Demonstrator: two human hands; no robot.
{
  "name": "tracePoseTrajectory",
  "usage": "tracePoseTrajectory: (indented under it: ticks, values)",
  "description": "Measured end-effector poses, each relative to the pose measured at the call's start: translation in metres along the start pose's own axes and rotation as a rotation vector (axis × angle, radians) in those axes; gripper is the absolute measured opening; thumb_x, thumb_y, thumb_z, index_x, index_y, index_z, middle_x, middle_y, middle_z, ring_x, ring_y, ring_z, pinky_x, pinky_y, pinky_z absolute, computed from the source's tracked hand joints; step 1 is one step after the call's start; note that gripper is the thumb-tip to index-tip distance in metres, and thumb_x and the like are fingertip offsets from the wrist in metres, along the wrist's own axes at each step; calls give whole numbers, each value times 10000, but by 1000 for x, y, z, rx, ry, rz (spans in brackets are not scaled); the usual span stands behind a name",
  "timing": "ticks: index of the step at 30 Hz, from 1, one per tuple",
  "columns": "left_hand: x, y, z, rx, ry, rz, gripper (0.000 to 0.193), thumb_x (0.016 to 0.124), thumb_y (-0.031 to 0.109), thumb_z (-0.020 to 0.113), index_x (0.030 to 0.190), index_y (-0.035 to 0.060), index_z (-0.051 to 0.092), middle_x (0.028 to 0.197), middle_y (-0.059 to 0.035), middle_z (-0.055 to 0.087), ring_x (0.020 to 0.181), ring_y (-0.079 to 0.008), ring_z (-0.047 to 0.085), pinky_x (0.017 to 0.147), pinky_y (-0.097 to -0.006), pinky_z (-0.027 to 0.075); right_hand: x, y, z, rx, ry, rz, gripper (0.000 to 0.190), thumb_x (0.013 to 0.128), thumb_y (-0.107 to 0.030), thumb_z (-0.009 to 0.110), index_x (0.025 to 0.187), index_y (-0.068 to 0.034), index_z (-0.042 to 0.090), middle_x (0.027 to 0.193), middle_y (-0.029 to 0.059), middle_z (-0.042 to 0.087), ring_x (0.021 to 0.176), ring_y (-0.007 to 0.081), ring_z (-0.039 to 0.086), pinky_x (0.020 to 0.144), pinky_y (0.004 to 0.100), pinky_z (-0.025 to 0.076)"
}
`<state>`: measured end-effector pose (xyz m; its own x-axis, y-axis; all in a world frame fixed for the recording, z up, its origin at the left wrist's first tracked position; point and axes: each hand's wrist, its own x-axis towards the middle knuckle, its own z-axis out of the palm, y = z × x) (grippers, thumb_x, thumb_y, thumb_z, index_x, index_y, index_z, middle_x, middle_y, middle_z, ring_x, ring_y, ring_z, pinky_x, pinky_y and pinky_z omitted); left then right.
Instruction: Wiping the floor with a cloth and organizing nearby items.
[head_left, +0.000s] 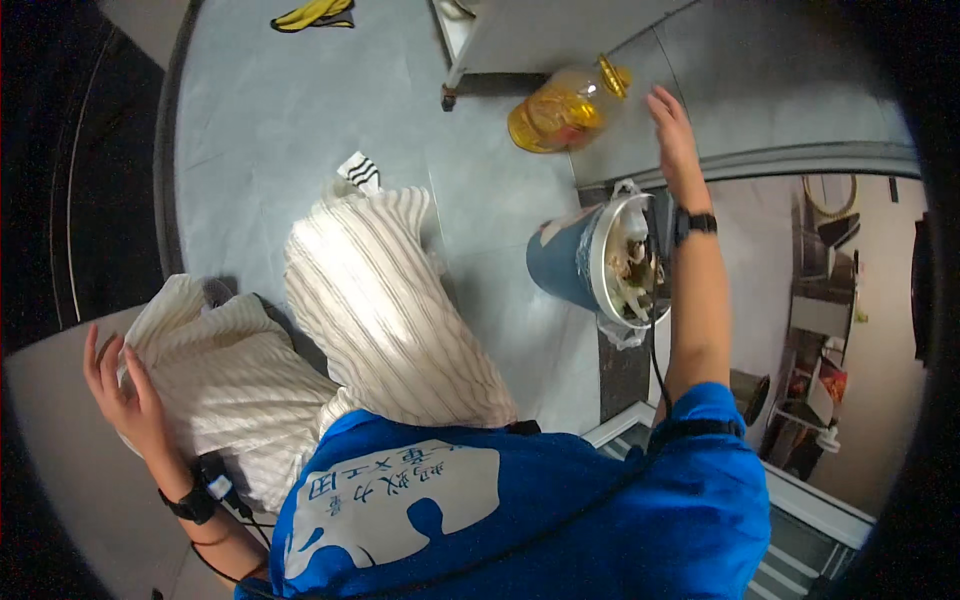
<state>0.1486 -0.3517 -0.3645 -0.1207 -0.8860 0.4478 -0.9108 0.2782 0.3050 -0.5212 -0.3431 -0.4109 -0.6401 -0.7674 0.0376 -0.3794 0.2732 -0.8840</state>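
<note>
My right hand (675, 139) is stretched out with nothing in it, beside the gold handle of a large clear plastic oil jug (555, 120). A visible gap separates the fingers from the jug. Golden oil fills part of the jug, which is slightly blurred and looks tilted. Under my right forearm is a blue trash bin (562, 259) with a white rim and a clear plastic liner. Food scraps (631, 277) fill it near the top. My left hand (131, 394) hangs with spread, bent fingers over my striped trouser leg (225, 360) and holds nothing.
A white cabinet or cart (510, 37) on a caster (448, 97) stands at the top. Yellow-and-grey gloves (313, 15) lie on the grey tiled floor (247, 135). A doorway track (810, 156) and a shelf with goods (817, 375) are at right. Black cables (656, 360) run along my arms.
</note>
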Motion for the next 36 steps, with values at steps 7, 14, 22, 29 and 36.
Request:
tracePoseTrajectory:
  ticks: [7,14,22,29,36]
  values:
    - [6,12,4,32,-40,126,145,846,55,521,963,-4,583,1212,-156,480,1084,-278,490,891,-356,392,-226,145,-149,-600,675,264,601,730,-149,630,1251,12,379,1269,181,412,1145,310,410,967,379,315]
    - [7,7,6,25,-46,164,145,839,46,524,960,-1,587,1194,-168,487,1088,-274,491,872,-349,409,-290,138,-82,967,221,974,494,770,-183,524,1204,-10,366,1113,195,509,918,394,568,703,453,537]
    - [5,-7,9,42,-12,170,140,831,43,536,952,9,596,1199,-160,488,1018,-262,530,834,-335,436,-271,139,-69,739,140,738,362,755,-35,484,1102,45,417,1033,184,540,931,322,578,781,412,534]
    - [-5,-1,6,4,-19,167,146,857,79,530,952,-16,588,1214,-157,473,1026,-252,520,797,-326,469,-215,29,49,1040,69,620,355,769,-14,475,1091,100,377,1137,216,446,1071,329,486,927,394,443]
    - [-10,-14,5,154,-58,243,173,879,90,490,963,-36,574,1225,-165,456,1032,-250,520,710,-308,515,-130,45,184,1114,359,778,392,815,-142,484,1167,-8,373,1168,151,417,1049,312,476,844,480,461]
